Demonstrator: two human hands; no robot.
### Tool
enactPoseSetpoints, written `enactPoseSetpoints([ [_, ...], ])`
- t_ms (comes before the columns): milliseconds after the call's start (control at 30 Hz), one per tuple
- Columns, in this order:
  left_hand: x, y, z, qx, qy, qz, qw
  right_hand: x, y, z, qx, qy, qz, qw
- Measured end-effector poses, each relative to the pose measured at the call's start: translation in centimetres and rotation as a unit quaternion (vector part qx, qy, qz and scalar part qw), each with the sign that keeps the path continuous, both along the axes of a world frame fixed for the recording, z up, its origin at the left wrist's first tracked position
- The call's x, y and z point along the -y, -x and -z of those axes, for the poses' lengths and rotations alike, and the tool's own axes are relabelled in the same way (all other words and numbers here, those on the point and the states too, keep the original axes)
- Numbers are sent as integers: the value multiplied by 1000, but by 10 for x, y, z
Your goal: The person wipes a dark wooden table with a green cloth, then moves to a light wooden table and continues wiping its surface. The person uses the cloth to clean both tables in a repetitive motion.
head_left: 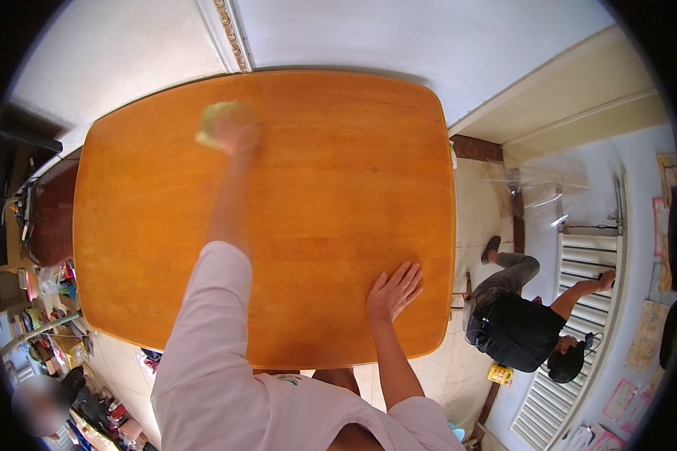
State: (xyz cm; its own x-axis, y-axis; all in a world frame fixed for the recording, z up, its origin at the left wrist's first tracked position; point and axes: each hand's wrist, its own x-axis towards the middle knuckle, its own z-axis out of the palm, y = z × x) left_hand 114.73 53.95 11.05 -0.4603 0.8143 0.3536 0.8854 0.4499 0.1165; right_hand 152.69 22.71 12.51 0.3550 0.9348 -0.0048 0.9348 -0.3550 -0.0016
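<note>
Left of surface: cluttered shelves, small items close to edge.

Left hand (235,131) stretched far across orange wooden surface (316,225), grip closed over yellow-green cloth (214,120), pressed flat near far-left corner; blurred.

Right hand (393,291) open, fingers spread, holding nothing, braced flat near near-right edge.

Risk: long reach shifts weight onto braced palm; palm may slide on glossy top. Cloth may slip out under pressure.

Right: another person crouching by white radiator (579,263), well apart.

Yellow-green cloth (217,122), motion-blurred, bunched under left-hand fingers (237,135), pressed flat to orange wood counter (338,188), far-left area.
</note>
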Motion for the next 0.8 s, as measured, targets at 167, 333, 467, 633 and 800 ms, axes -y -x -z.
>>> enactPoseSetpoints([
  [167,-22,-198,7,-3,63,324,944,-1,4,3,-3,-7,-12,1000],
  [333,38,-291,12,95,23,591,801,0,-2,2,-5,-14,-1,1000],
  [467,-9,-226,19,13,38,532,846,-1,2,3,-5,-26,-14,1000],
  [633,-39,-59,23,-101,14,313,944,0,-5,-2,14,-15,8,1000],
  [800,9,112,35,45,130,-38,990,1,-4,-2,9,-23,-4,1000],
])
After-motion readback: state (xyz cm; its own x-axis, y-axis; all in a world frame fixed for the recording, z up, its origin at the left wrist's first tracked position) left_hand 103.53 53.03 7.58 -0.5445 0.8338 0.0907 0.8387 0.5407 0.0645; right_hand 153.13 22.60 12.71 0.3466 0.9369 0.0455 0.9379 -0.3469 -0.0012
